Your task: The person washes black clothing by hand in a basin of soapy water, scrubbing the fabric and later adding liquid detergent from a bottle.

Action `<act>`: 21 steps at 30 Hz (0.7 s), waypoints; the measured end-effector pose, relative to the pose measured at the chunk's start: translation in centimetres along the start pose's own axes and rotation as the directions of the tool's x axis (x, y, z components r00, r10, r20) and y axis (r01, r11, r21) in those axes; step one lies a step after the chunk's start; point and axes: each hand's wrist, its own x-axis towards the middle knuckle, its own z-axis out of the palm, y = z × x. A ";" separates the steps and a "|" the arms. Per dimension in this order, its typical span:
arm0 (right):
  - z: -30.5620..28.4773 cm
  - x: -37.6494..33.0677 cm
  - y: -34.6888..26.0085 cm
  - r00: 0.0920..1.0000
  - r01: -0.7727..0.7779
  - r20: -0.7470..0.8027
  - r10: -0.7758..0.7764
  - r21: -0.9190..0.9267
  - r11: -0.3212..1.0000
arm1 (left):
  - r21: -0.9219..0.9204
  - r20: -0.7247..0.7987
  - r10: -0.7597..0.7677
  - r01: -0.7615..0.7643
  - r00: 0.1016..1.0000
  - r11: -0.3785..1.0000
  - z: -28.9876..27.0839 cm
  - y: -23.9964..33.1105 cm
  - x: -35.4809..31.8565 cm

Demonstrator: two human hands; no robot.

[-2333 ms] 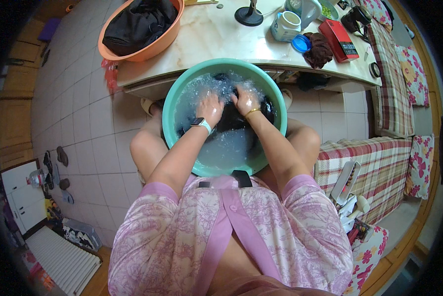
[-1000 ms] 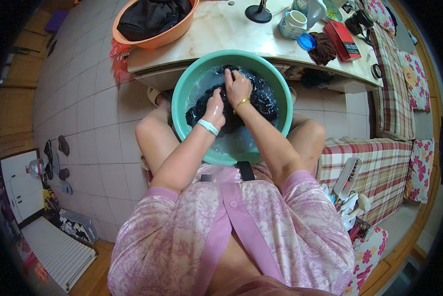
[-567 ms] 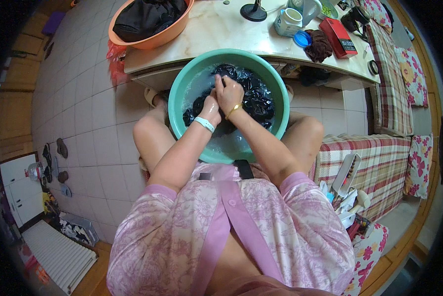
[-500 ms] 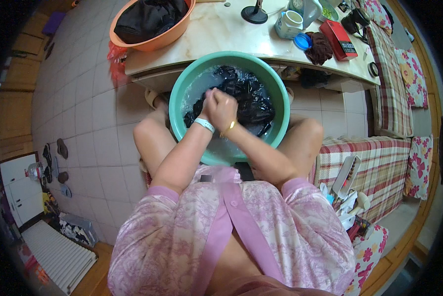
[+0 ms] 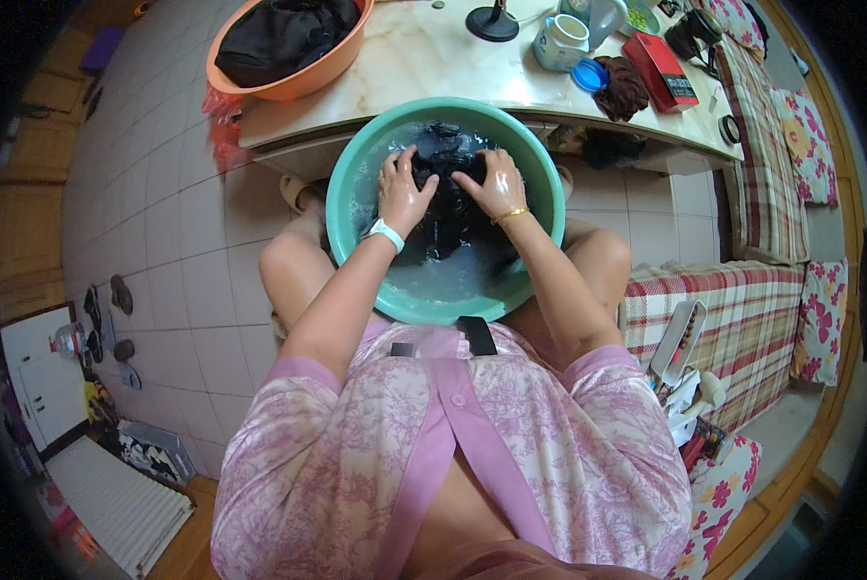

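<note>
Between my knees, a round green basin point(image 5: 337, 217) holds cloudy, sudsy water and a soaked black cloth point(image 5: 448, 217). My left hand point(image 5: 404, 196), wet and wearing a pale wristband, grips the cloth at its left side, thumb pointing inward. Opposite it, my right hand point(image 5: 500, 187) grips the right side, a gold bracelet at its wrist. The two hands are apart, with dark fabric bunched between them. Some of my fingertips are hidden in the folds, and the cloth's lower part lies under water.
An orange basin point(image 5: 298, 82) with black fabric stands on the marble-topped table point(image 5: 404, 58) ahead. A white jar point(image 5: 561, 41), a blue lid point(image 5: 590, 75), a brown cloth point(image 5: 623, 92) and a red box point(image 5: 660, 72) sit at its right. A plaid-covered seat point(image 5: 723, 300) lies to my right.
My hands were pressed together over the basin; now they are separated, one at each side of the bunched cloth. More of the cloth has sunk into the water.
</note>
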 end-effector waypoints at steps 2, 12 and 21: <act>0.6 -0.8 0.2 0.999 0.030 0.015 -0.029 -0.062 0.998 | 0.121 0.109 -0.104 0.090 0.989 0.988 0.8 -0.4 -0.5; 2.5 0.6 -0.2 0.983 -0.061 0.168 0.080 -0.111 0.992 | 0.039 0.258 -0.346 0.348 0.902 0.937 0.7 -0.3 0.9; 0.6 -1.5 0.6 0.983 0.175 -0.069 -0.173 0.025 0.984 | 0.117 0.102 -0.150 0.138 0.983 0.984 -4.0 -1.8 -0.7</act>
